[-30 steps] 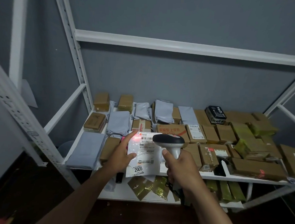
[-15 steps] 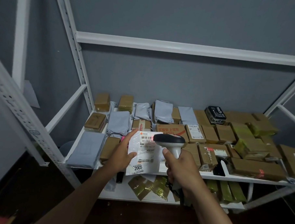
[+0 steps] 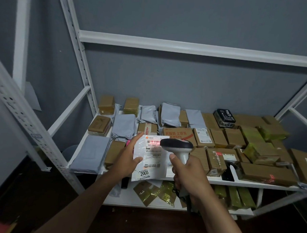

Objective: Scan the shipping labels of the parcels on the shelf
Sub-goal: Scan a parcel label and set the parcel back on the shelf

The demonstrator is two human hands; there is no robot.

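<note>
White metal shelf [image 3: 216, 181] | left hand [image 3: 128, 158] holds glossy flat mailer [image 3: 151, 166] | right hand [image 3: 189, 172] grips curved scanner [image 3: 178, 146]

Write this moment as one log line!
left hand: holds white parcel | right hand: grips scanner | red beam on label barcode

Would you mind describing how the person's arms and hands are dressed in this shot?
Both forearms are bare as far as the frame shows, with no sleeves in view. The left hand and the right hand wear no gloves, and no watch, ring or bracelet is visible.
</note>
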